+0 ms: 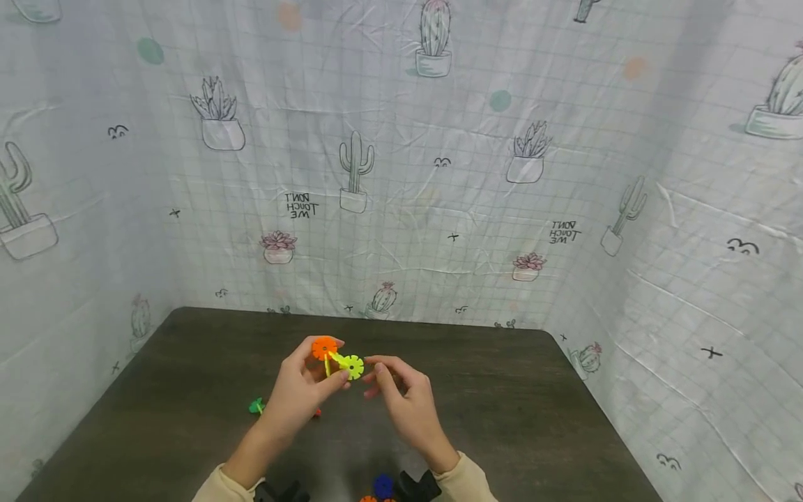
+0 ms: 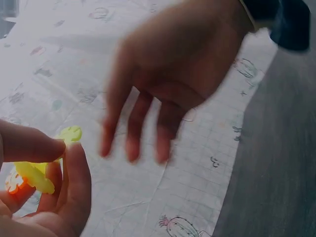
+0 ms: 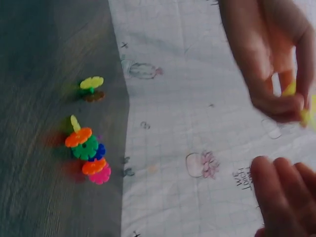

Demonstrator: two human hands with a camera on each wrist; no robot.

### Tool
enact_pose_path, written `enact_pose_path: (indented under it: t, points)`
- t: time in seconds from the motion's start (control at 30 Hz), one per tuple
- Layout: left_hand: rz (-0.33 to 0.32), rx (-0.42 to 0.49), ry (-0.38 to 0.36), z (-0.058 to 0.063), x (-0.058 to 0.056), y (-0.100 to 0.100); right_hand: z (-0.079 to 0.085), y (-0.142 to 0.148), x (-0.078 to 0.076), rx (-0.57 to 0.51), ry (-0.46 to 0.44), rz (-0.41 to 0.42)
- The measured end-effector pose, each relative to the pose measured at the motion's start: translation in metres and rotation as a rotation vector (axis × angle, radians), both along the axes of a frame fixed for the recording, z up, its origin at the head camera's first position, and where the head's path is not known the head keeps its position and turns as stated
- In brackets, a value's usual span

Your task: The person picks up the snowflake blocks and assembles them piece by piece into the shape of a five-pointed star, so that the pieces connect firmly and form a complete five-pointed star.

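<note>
My left hand [image 1: 295, 390] pinches several joined flower-shaped plastic discs, held up above the table. An orange notched disc [image 1: 324, 347] stands at the far end of this small assembly. A yellow notched disc [image 1: 354, 367] faces the right hand, and more yellow pieces sit between the two. In the left wrist view, thumb and fingertip meet at a yellow disc [image 2: 71, 133]. My right hand [image 1: 404, 401] hovers just to the right, fingers loosely extended and holding nothing. Its fingertips are close beside the yellow disc in the head view.
On the dark table [image 1: 502, 418], a joined cluster of orange, green [image 3: 85, 147], blue and pink discs shows in the right wrist view. Apart from it lies a yellow disc [image 3: 92, 82] on a green piece. A blue disc [image 1: 383, 486] lies near the front edge. Cactus-print curtains [image 1: 401, 209] enclose the table.
</note>
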State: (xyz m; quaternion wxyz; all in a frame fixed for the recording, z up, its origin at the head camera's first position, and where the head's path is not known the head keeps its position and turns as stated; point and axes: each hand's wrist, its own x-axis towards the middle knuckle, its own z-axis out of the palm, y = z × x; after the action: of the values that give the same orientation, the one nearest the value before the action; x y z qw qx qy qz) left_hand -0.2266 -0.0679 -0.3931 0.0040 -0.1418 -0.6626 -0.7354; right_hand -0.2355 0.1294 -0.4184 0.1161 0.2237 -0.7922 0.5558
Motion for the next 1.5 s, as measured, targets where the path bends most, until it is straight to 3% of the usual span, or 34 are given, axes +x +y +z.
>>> enact_pose_path:
  t: [0.17, 0.3, 0.5, 0.67, 0.83, 1.03, 1.27, 1.37, 1.5]
  points:
    - [0.063, 0.008, -0.047, 0.007, 0.0, -0.01, -0.014, -0.011, -0.021, 0.18, -0.053, 0.021]
    - [0.062, 0.025, -0.08, 0.008, 0.0, -0.012, -0.032, -0.03, -0.037, 0.473, -0.045, 0.093]
    - [0.035, 0.052, -0.066, 0.011, 0.0, -0.007, -0.055, -0.065, -0.052, 0.86, 0.049, 0.212]
    - [0.028, 0.04, -0.065, 0.014, 0.002, -0.003, -0.071, -0.083, -0.053, 1.025, 0.066, 0.17]
    - [0.039, 0.039, -0.069, 0.015, 0.002, -0.001, -0.08, -0.089, -0.052, 1.101, 0.071, 0.109]
    - [0.037, 0.041, -0.073, 0.014, 0.0, 0.002, -0.088, -0.083, -0.052, 1.068, 0.075, 0.086]
    - [0.054, 0.05, -0.085, 0.013, -0.001, 0.005, -0.081, -0.062, -0.05, 0.903, 0.099, 0.068]
    - [0.061, 0.042, -0.081, 0.012, -0.001, 0.007, -0.068, -0.046, -0.049, 0.675, 0.072, 0.036]
    - [0.075, 0.034, -0.083, 0.012, -0.001, 0.008, -0.044, -0.021, -0.049, 0.17, -0.042, 0.047]
